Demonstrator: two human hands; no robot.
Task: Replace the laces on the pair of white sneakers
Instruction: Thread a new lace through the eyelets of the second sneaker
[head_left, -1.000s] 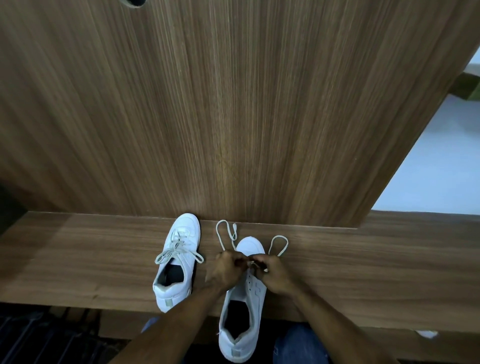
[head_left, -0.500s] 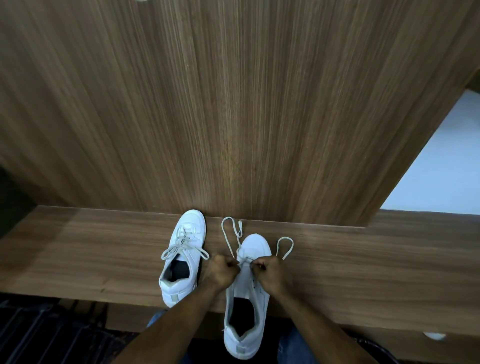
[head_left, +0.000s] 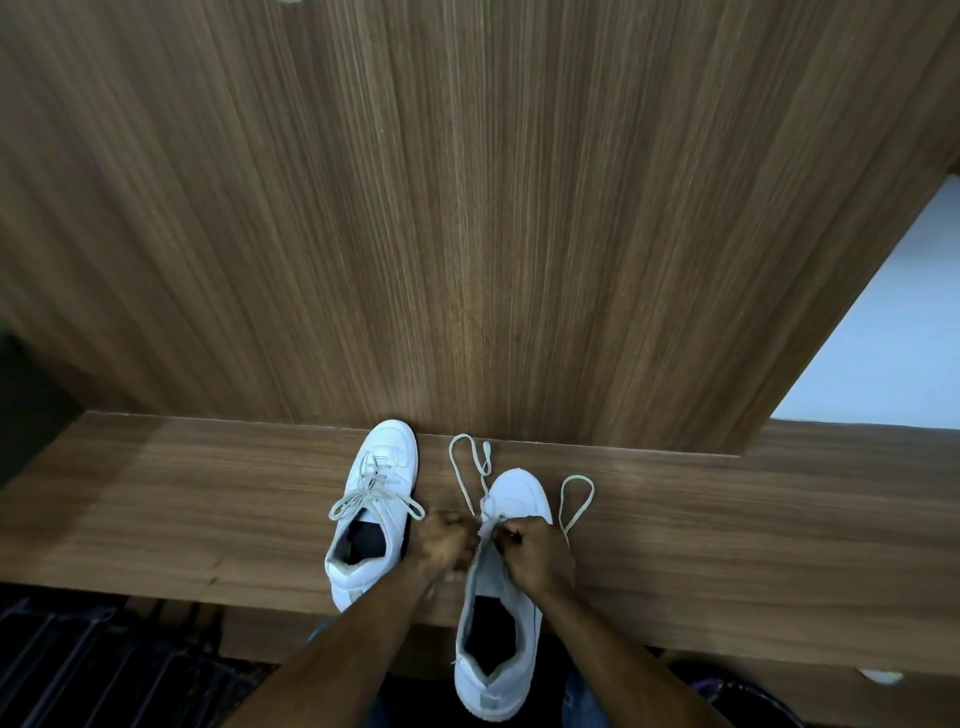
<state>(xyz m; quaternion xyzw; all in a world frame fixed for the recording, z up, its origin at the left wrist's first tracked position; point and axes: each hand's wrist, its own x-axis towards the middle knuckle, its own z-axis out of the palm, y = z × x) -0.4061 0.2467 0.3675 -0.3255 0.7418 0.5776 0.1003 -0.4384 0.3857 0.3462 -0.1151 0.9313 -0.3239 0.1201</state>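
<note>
Two white sneakers stand on a wooden ledge (head_left: 727, 545). The left sneaker (head_left: 371, 514) is laced and tied in a bow, toe against the wall. The right sneaker (head_left: 501, 613) hangs over the ledge's near edge, heel towards me. My left hand (head_left: 444, 543) pinches the white lace (head_left: 467, 467) at the shoe's left side; that end loops out past the toe. My right hand (head_left: 540, 551) pinches the other end, which loops out to the right (head_left: 576, 499). Both hands sit over the eyelets and hide them.
A tall wood-panel wall (head_left: 467, 208) rises straight behind the ledge. A pale wall or floor area (head_left: 893, 322) shows at the right. Dark slats (head_left: 78, 665) lie below the ledge at the left. My jeans show under the right sneaker.
My hands have drawn slightly apart over the right sneaker, still holding the lace ends. The view has shifted a little; the sneakers stay in place.
</note>
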